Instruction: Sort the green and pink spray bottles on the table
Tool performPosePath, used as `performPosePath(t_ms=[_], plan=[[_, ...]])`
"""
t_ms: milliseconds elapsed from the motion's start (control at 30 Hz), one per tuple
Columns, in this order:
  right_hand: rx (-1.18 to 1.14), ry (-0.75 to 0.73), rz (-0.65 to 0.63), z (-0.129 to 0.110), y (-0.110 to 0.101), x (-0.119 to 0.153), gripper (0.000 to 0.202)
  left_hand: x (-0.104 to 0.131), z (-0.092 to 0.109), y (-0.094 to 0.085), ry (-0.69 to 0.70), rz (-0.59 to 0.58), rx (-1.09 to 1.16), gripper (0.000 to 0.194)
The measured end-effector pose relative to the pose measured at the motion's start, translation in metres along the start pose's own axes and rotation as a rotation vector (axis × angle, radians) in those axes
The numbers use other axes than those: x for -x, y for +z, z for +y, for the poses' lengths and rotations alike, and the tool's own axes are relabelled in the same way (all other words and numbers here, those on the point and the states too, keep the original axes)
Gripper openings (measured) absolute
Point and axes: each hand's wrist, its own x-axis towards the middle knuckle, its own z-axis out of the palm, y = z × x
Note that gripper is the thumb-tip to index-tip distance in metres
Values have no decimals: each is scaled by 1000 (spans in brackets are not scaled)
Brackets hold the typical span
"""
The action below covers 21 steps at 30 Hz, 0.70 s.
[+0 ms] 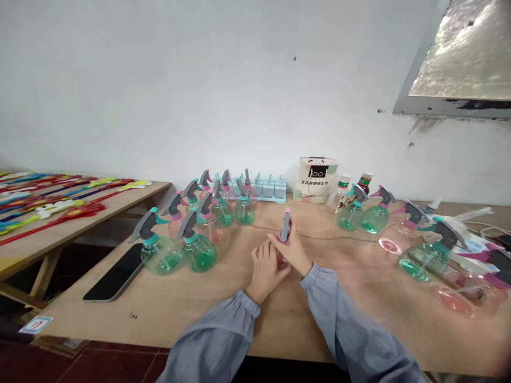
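A spray bottle [285, 229] with a grey and pink head and a pinkish body stands upright on the table before me. My right hand [296, 251] is closed around its neck and head from the right. Lower down, my left hand [264, 270] wraps the body from the left, with the thumb in front. Most of the body and the trigger are hidden by my hands. Left of my hands stand several spray bottles, among them a green one [199, 252] with a grey and teal head. To the right are more, including a green bottle [374, 219] with a pink collar.
A black phone [114, 276] lies at the table's left. At the back are a light blue rack [271, 190], a paper bag [314, 183] and two labelled bottles [364, 182]. Colourful long-handled items [77, 211] cover another table at left. Cables [475, 214] lie far right.
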Motion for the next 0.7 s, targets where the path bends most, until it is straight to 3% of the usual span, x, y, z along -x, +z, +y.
performPosePath(t_ms=[67,133,267,367,433,567,700], plan=[[12,22,17,4,-4,-4,59,-4,-4,-3,30,35,88,75],[-2,13,38,9,-15,-7,54,-24,-18,-8,-16,159,180,73],[-159,2,76,10,-38,-2,52,-100,-65,-16,-255,455,289,72],[-311,31,39,2,-48,4,57,-154,-96,-16,-404,411,261,88],[-400,84,4,-7,-50,7,60,-173,-107,-13,-447,356,202,88],[-532,203,-71,-25,-52,10,64,-171,-112,-8,-416,261,95,55],[-581,291,-122,-36,-54,12,60,-134,-103,-8,-284,226,83,35]])
